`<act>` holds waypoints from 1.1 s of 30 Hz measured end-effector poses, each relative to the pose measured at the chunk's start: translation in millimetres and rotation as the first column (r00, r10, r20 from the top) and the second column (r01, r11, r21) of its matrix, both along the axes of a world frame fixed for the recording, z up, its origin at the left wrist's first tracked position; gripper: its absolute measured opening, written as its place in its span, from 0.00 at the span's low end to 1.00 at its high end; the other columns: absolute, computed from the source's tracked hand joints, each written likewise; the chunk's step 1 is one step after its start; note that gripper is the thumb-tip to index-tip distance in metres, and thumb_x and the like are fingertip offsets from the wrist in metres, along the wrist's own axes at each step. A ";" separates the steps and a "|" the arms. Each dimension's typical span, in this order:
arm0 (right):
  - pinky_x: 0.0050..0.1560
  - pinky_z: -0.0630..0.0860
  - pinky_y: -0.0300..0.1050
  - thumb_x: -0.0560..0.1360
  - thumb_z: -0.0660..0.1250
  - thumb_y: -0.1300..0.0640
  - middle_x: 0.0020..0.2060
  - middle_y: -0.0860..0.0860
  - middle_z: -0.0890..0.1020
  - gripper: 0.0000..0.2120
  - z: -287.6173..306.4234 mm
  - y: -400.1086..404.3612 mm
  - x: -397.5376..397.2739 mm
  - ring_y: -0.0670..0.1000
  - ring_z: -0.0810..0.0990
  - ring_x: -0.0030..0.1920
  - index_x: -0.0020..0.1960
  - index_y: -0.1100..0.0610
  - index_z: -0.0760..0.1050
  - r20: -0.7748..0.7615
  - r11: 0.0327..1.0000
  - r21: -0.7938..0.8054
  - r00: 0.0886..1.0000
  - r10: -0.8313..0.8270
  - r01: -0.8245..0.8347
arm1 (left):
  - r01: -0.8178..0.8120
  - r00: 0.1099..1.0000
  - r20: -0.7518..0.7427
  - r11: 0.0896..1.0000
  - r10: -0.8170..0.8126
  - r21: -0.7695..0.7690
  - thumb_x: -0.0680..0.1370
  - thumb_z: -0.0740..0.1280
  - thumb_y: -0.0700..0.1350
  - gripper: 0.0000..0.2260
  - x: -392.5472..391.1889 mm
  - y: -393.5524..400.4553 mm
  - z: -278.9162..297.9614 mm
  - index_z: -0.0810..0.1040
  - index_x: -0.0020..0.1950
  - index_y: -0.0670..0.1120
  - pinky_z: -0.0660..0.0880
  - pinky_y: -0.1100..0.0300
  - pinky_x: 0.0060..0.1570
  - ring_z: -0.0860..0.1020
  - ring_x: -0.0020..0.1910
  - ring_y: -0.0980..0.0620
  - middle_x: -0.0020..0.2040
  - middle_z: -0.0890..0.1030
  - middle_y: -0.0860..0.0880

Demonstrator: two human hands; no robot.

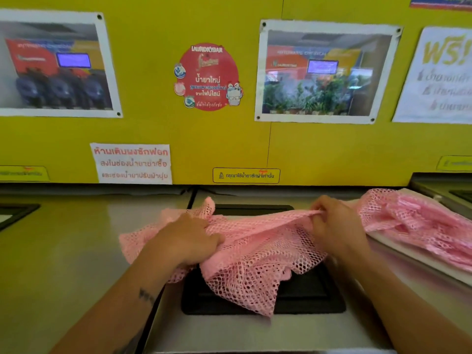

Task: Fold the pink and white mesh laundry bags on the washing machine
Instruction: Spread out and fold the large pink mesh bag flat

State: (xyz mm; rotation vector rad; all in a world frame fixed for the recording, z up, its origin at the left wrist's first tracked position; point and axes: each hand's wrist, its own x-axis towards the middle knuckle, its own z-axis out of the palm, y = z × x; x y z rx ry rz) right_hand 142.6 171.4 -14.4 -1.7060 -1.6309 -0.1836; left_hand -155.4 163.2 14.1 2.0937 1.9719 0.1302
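Observation:
A pink mesh laundry bag lies crumpled over the dark lid panel of the washing machine in front of me. My left hand grips its left part, fingers closed into the mesh. My right hand pinches the bag's upper edge and holds it taut between both hands. A pile of more pink mesh bags rests at the right on a white sheet or bag; I cannot tell which.
A yellow wall with posters and stickers rises directly behind the machines. Another steel machine top lies to the left, and a third machine's corner shows at the far right.

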 end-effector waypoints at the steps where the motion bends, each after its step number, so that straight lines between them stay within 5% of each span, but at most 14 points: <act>1: 0.40 0.75 0.51 0.70 0.66 0.57 0.38 0.52 0.81 0.05 1.1 -0.7 -1.1 0.55 0.78 0.37 0.44 0.50 0.74 -0.056 1.000 0.014 0.998 0.016 -0.016 | -0.022 1.000 -0.002 0.998 0.022 0.061 0.77 0.57 0.65 0.29 -0.1 1.9 0.1 0.64 0.76 0.54 0.67 0.47 0.68 0.70 0.69 0.42 0.75 0.66 0.45; 3: 0.45 0.76 0.53 0.69 0.67 0.57 0.42 0.53 0.81 0.09 6.7 -4.5 -6.8 0.56 0.79 0.42 0.49 0.50 0.75 -0.092 0.999 0.034 0.995 0.029 -0.026 | -0.041 0.999 -0.011 0.975 0.045 0.219 0.78 0.56 0.60 0.24 -3.0 7.0 0.1 0.71 0.71 0.51 0.74 0.48 0.61 0.76 0.61 0.43 0.67 0.76 0.44; 5: 0.50 0.75 0.57 0.67 0.68 0.59 0.47 0.54 0.78 0.13 11.5 -15.0 -17.5 0.56 0.77 0.48 0.52 0.51 0.75 -0.078 0.996 0.075 0.995 0.061 -0.055 | -0.056 0.998 0.007 0.946 0.057 0.319 0.79 0.56 0.57 0.20 -5.2 9.4 0.7 0.73 0.68 0.52 0.73 0.46 0.60 0.74 0.60 0.42 0.65 0.75 0.43; 9: 0.51 0.71 0.52 0.67 0.65 0.55 0.47 0.50 0.76 0.14 21.7 -47.0 -39.9 0.52 0.74 0.48 0.52 0.51 0.75 -0.055 0.958 0.202 0.975 0.217 -0.202 | 0.060 0.995 0.036 0.849 -0.093 0.524 0.75 0.61 0.52 0.23 -0.5 1.5 9.3 0.65 0.71 0.61 0.55 0.39 0.72 0.62 0.71 0.48 0.71 0.65 0.51; 11: 0.60 0.70 0.54 0.66 0.64 0.51 0.57 0.50 0.77 0.25 23.2 -41.9 -41.1 0.53 0.73 0.58 0.63 0.49 0.72 0.018 0.980 0.032 0.981 0.194 -0.194 | 0.221 0.962 0.057 0.882 -0.268 0.417 0.73 0.65 0.54 0.31 9.4 -5.1 14.4 0.58 0.74 0.64 0.41 0.34 0.73 0.55 0.77 0.51 0.76 0.61 0.54; 13: 0.69 0.64 0.61 0.64 0.62 0.49 0.69 0.51 0.71 0.37 26.9 -22.8 -34.9 0.55 0.66 0.69 0.73 0.47 0.63 0.094 0.956 -0.260 0.982 0.163 -0.134 | 0.283 0.957 0.032 0.952 -0.288 0.114 0.72 0.70 0.58 0.42 22.2 -6.5 11.4 0.46 0.77 0.64 0.33 0.33 0.71 0.46 0.79 0.50 0.80 0.52 0.54; 15: 0.70 0.65 0.58 0.63 0.63 0.50 0.71 0.52 0.72 0.39 30.0 -5.2 -31.0 0.56 0.68 0.70 0.75 0.47 0.61 0.124 0.852 -0.508 0.967 0.221 -0.129 | 0.236 0.972 -0.010 0.972 -0.236 -0.011 0.71 0.72 0.60 0.46 30.2 -1.3 5.9 0.42 0.78 0.61 0.38 0.32 0.72 0.50 0.79 0.45 0.80 0.54 0.51; 17: 0.61 0.72 0.49 0.66 0.64 0.52 0.63 0.50 0.79 0.29 31.1 6.2 -28.7 0.54 0.76 0.62 0.67 0.48 0.72 0.143 0.792 -0.588 0.942 0.305 -0.167 | 0.177 0.984 0.005 0.981 -0.178 0.073 0.71 0.72 0.56 0.42 34.3 5.4 3.1 0.50 0.78 0.59 0.44 0.34 0.73 0.63 0.75 0.44 0.74 0.69 0.51; 21: 0.47 0.79 0.50 0.72 0.64 0.57 0.46 0.49 0.84 0.09 58.0 16.4 -29.2 0.54 0.82 0.47 0.49 0.50 0.80 0.095 0.946 -0.260 0.970 0.224 -0.193 | 0.130 0.990 -0.030 0.828 -0.135 0.545 0.69 0.70 0.46 0.19 40.8 21.0 8.8 0.74 0.59 0.57 0.62 0.44 0.62 0.76 0.57 0.50 0.53 0.79 0.56; 25: 0.44 0.79 0.54 0.75 0.66 0.54 0.44 0.52 0.84 0.08 116.5 0.4 -37.5 0.56 0.80 0.44 0.53 0.52 0.80 0.152 0.981 0.071 0.974 0.170 -0.183 | -0.032 0.977 0.145 0.571 -0.154 0.821 0.69 0.69 0.46 0.14 41.5 35.1 34.4 0.72 0.54 0.53 0.64 0.45 0.58 0.74 0.51 0.47 0.49 0.77 0.53; 27: 0.43 0.78 0.52 0.75 0.67 0.51 0.42 0.51 0.84 0.08 131.1 -19.3 -36.5 0.56 0.80 0.43 0.51 0.52 0.80 0.190 0.964 0.037 0.949 0.253 -0.265 | -0.041 0.982 0.146 0.616 -0.121 0.786 0.69 0.69 0.51 0.16 39.9 29.3 40.2 0.71 0.55 0.54 0.62 0.42 0.62 0.73 0.54 0.48 0.51 0.76 0.54; 29: 0.40 0.75 0.50 0.76 0.67 0.45 0.37 0.49 0.83 0.10 134.2 -41.2 -29.4 0.52 0.80 0.39 0.46 0.52 0.81 0.132 0.893 -0.253 0.901 0.413 -0.373 | 0.009 0.991 0.098 0.779 -0.090 0.627 0.68 0.70 0.56 0.18 33.8 16.8 38.1 0.70 0.55 0.58 0.56 0.38 0.68 0.73 0.56 0.51 0.51 0.75 0.58; 31: 0.44 0.75 0.47 0.73 0.64 0.36 0.38 0.46 0.84 0.19 131.2 -61.5 -23.7 0.47 0.82 0.40 0.48 0.49 0.82 -0.049 0.660 -0.621 0.861 0.506 -0.423 | 0.113 0.992 0.025 0.946 -0.126 0.305 0.70 0.69 0.58 0.18 23.0 0.2 38.6 0.72 0.59 0.60 0.52 0.38 0.70 0.74 0.60 0.51 0.56 0.78 0.58; 33: 0.52 0.77 0.48 0.69 0.60 0.31 0.45 0.46 0.86 0.25 119.4 -64.9 -21.1 0.45 0.84 0.46 0.54 0.47 0.82 -0.189 0.516 -0.735 0.864 0.467 -0.440 | 0.247 0.969 -0.012 0.969 -0.247 -0.031 0.73 0.69 0.56 0.22 14.8 -15.8 45.0 0.72 0.66 0.59 0.63 0.50 0.65 0.74 0.63 0.50 0.64 0.78 0.56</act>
